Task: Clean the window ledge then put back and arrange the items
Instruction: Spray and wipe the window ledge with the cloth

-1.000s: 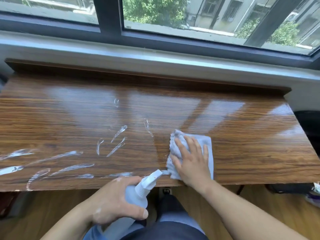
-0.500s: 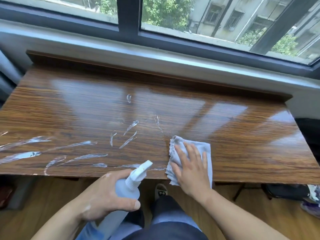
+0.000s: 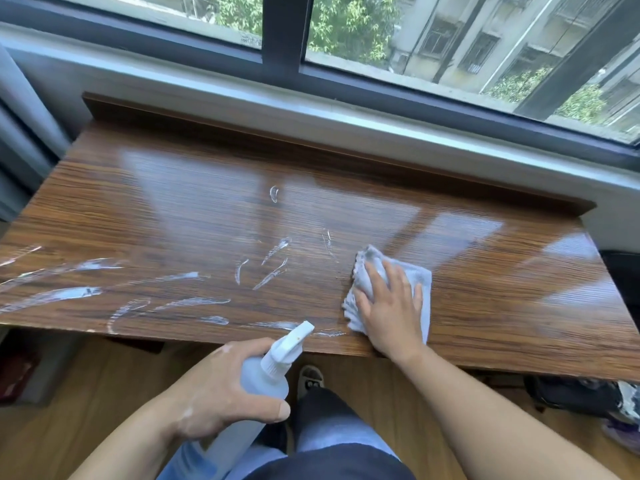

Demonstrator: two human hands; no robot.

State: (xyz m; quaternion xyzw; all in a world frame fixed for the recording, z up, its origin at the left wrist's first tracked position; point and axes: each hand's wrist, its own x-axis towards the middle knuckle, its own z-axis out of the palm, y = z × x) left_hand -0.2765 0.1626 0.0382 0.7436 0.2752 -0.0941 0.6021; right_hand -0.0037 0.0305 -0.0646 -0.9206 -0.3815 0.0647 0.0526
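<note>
Right now I have the right hand (image 3: 388, 313) flat on the pale blue cloth (image 3: 420, 277), fingers straight and a little spread, pressing it onto the wooden window ledge (image 3: 173, 209). The cloth sits right of the middle, crumpled at its left side, and reaches close to the near edge.

My left hand (image 3: 221, 393) grips the translucent spray bottle (image 3: 266, 379), fingers and thumb curled round its body. It is held in the air just in front of the ledge's near edge, tilted, with its white nozzle (image 3: 294, 337) pointing up and to the right. I cannot tell whether a finger lies on the trigger.

White streaks (image 3: 187, 276) lie across the left and middle of the ledge, all to the left of the cloth, most of them in the near half. One small curl of the stuff (image 3: 273, 194) sits farther off toward the window (image 3: 346, 26). The surface to the right of the cloth is glossy and mirrors the window light.

Under the ledge I see a wooden floor (image 3: 86, 393), a shoe (image 3: 310, 377) between the arms, and a dark bag (image 3: 571, 396) below the right end.
</note>
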